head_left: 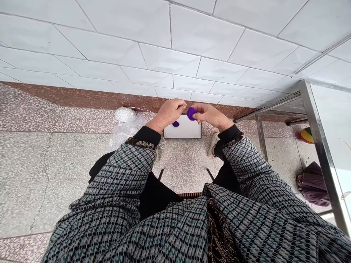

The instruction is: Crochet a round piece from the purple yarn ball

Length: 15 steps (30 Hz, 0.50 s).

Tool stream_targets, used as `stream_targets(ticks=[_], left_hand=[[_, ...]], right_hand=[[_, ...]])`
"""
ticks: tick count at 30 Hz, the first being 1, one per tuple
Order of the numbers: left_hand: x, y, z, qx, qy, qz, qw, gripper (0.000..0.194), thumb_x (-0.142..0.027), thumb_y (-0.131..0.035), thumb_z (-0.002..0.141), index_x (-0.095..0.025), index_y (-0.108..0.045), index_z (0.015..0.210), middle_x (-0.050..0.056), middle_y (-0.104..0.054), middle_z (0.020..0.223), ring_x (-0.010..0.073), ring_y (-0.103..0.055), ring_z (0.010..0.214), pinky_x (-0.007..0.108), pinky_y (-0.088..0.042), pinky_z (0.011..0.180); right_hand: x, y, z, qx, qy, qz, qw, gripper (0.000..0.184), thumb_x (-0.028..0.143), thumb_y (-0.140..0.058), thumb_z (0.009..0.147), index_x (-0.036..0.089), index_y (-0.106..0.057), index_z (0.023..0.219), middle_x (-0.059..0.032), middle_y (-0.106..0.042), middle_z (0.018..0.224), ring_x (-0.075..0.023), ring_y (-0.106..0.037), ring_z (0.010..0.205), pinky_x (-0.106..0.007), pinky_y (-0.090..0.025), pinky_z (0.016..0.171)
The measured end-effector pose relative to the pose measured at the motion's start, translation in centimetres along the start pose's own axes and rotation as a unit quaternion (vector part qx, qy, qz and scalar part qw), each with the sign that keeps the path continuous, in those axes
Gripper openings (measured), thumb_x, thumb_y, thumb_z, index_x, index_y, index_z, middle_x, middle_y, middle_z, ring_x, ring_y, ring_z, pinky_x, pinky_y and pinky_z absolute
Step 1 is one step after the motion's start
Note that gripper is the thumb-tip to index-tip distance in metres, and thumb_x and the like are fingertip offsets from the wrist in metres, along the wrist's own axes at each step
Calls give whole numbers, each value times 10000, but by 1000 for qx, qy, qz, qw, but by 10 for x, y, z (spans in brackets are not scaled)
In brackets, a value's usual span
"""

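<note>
Between the thumb and fingers of my right hand [206, 114] is a small round purple piece [191, 114] that looks like yarn or crochet work. My left hand [171, 111] is closed in a pinch just to its left; what the fingertips hold is too small to make out. Below both hands lies a shallow white box [189, 130] on the floor, between my feet. Inside it, under my left hand, sits a second purple piece [176, 124], darker and partly covered.
Left of the box, a ball of white yarn [125, 115] rests by a clear plastic bag [123, 133], with loose strands trailing. A tiled wall [164, 65] rises just ahead. At right stand a metal-framed table [319, 146], a folded dark purple umbrella [314, 184] and a multicoloured round object [307, 135].
</note>
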<state>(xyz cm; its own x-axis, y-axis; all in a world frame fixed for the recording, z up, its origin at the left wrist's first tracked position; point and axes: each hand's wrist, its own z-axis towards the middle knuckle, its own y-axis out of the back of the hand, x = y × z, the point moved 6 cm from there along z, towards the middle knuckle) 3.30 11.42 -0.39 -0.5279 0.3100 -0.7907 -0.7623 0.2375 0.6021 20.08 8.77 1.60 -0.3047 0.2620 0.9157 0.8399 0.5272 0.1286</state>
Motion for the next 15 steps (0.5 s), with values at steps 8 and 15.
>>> stream_targets(ticks=[8, 15], left_hand=[[-14, -30, -11, 117, -30, -39, 992, 208, -264, -618, 1003, -217, -795, 906, 48, -816, 883, 189, -704, 803, 309, -531, 817], [-21, -10, -11, 100, -53, -8, 994, 197, -267, -622, 968, -216, -767, 844, 62, -799, 879, 200, -693, 812, 336, -536, 820]], right_hand=[[-4, 17, 7, -113, 17, 108, 988, 232, 140, -727, 892, 204, -621, 1088, 23, -683, 879, -104, -633, 716, -267, -601, 741], [-14, 22, 7, -161, -52, -110, 979, 290, 63, -819, 859, 218, -618, 999, -6, -684, 874, -131, -574, 634, -268, -512, 525]])
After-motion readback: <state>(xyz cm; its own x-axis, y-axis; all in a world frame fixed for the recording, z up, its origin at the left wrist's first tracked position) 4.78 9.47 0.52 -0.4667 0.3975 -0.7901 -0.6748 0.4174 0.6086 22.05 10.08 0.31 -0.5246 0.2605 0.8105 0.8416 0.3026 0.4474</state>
